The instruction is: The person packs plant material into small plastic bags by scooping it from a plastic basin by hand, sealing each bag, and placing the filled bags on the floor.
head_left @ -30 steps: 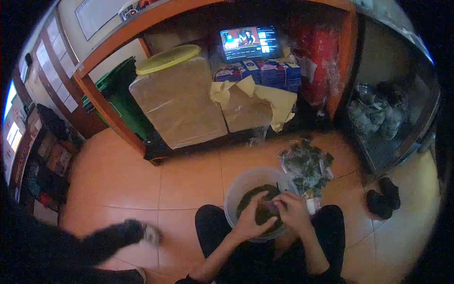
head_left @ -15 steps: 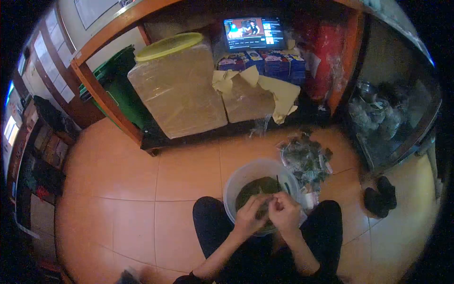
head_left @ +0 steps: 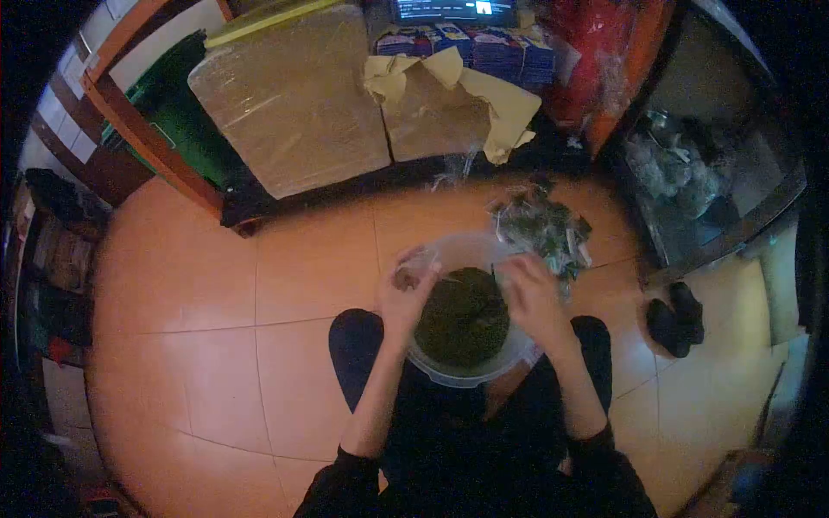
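Note:
A translucent round tub stands between my knees, holding a dark green loose material. Over its left rim my left hand is closed around a small clear plastic bag. Across the tub, my right hand is at the right rim with its fingers bent together, near a thin dark stick-like item; what they grip is too small to tell. Just behind the tub, a pile of small clear packets with dark green contents lies on the tiled floor.
Wrapped brown boxes and bundled blue packs sit on a low shelf, below a lit screen. A green bin is at the left. Dark shoes lie at the right, near a cabinet with clear bags.
My hands, together over the tub before, have moved apart to its left and right rims. The view has tilted downward. The other person's leg at the left has gone out of view.

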Demonstrator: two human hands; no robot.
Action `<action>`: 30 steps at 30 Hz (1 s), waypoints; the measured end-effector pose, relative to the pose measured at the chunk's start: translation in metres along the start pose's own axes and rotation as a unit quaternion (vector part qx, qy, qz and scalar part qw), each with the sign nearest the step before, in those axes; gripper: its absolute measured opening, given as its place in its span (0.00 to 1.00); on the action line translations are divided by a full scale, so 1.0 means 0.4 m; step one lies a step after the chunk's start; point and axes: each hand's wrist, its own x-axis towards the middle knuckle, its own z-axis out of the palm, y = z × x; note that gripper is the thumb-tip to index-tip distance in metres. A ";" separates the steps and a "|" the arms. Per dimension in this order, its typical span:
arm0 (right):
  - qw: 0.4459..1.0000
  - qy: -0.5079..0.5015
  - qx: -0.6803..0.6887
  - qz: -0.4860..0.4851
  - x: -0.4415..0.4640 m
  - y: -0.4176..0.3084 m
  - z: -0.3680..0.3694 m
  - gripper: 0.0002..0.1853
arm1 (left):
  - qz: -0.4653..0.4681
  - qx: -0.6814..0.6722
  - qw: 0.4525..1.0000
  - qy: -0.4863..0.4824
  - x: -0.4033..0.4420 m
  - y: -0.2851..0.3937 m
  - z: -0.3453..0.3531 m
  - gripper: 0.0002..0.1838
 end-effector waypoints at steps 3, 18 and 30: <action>0.976 -0.158 -0.061 -0.139 0.008 0.007 0.071 0.12 | 0.007 -0.033 0.999 -0.006 0.024 -0.060 0.014 0.22; 0.854 -0.377 -0.278 -0.229 0.053 0.024 0.212 0.10 | -0.026 -0.067 0.995 0.063 0.014 -0.011 0.004 0.09; 0.902 -0.207 -0.277 -0.257 0.057 0.063 0.262 0.10 | -0.026 -0.114 0.993 0.032 0.014 -0.031 -0.011 0.07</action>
